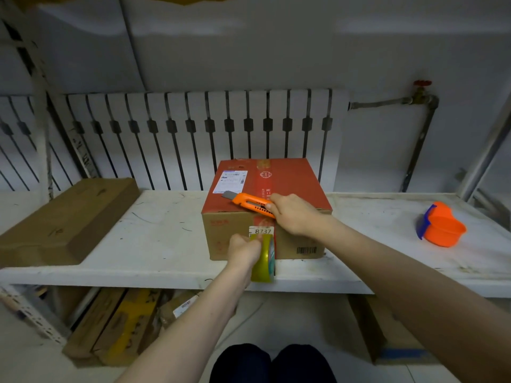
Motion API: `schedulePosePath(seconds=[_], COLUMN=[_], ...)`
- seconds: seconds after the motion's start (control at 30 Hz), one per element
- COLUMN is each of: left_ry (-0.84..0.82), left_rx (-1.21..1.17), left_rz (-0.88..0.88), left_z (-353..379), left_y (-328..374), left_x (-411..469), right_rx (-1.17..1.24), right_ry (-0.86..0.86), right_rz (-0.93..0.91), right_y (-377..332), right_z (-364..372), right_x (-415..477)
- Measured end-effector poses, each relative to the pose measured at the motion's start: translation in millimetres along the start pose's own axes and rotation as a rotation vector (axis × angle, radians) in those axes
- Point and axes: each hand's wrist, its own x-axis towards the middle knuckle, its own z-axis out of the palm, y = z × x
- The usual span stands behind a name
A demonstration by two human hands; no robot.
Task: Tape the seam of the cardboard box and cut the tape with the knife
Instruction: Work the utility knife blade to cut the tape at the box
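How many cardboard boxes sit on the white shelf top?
2: the red-topped box at center under the hands, and a flat brown box at far left. More cardboard lies below the shelf, partly hidden.

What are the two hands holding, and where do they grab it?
The right hand grips the orange knife by its handle's back end. The left hand holds the tape roll by its side.

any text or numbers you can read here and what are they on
"8737": white sticker on the front of the cardboard box.
Shipping label on the box top: too small to read.
Red print on the box top and front: blurred.
Barcode on the front: digits unreadable.
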Motion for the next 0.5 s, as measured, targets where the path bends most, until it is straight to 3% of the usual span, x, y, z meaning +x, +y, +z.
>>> schedulePosePath(seconds=[0.4, 0.5], left_ry=[-0.122, -0.18], left_rx=[0.064, -0.008], left_rz=[-0.098, -0.167], left_z=[-7, -10], left_y=[27, 27], left_x=[7, 3], right_rx=[0.04, 0.16], right_ry=[-0.089, -0.076], right_rz=[-0.005, -0.024], right_y=[4, 2], right_z=[-2, -10], right_x=[-2, -8])
